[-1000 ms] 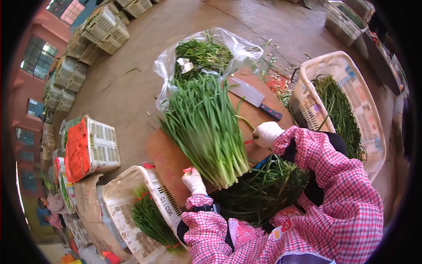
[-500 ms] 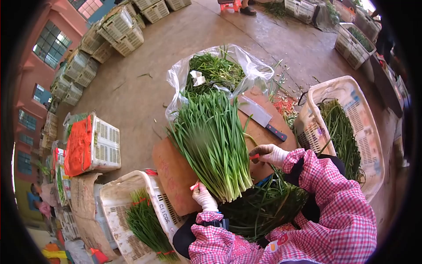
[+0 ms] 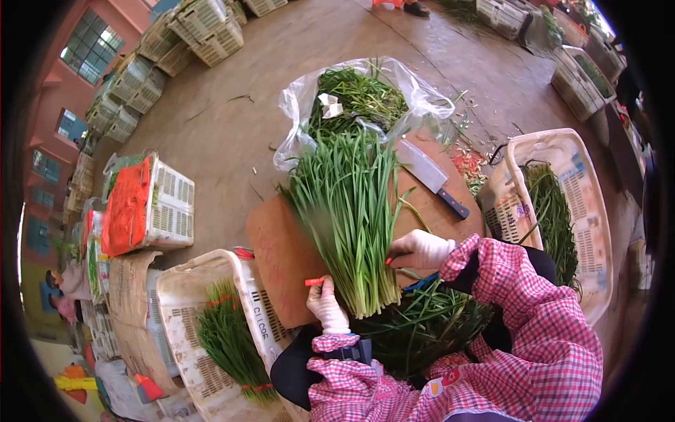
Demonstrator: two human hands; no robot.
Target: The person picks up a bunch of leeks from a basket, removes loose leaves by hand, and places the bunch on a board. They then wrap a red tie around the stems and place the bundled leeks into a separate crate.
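A thick bundle of garlic chives [image 3: 351, 218] lies on a brown board [image 3: 281, 260], its pale cut ends towards me. At the lower left of the bundle, my gloved left hand [image 3: 325, 306] is closed on one end of a red tie [image 3: 314, 282]. My right hand [image 3: 422, 251], also gloved, pinches a red bit of tie against the bundle's right side. Whether the two red ends join under the chives is hidden. Right of the bundle rests a cleaver [image 3: 432, 177], its dark handle pointing towards me.
Behind the board stands a clear plastic bag [image 3: 429, 105] of loose greens. A white crate [image 3: 260, 309] with tied chives is at my left, another crate [image 3: 590, 232] with greens at my right. Loose leaves [image 3: 429, 323] lie below the board. Stacked crates [image 3: 204, 32] line the wall.
The bundle looks narrower and more gathered. My right hand has come in against its side, and my left hand has turned, its red tie end raised. The whole view has shifted slightly.
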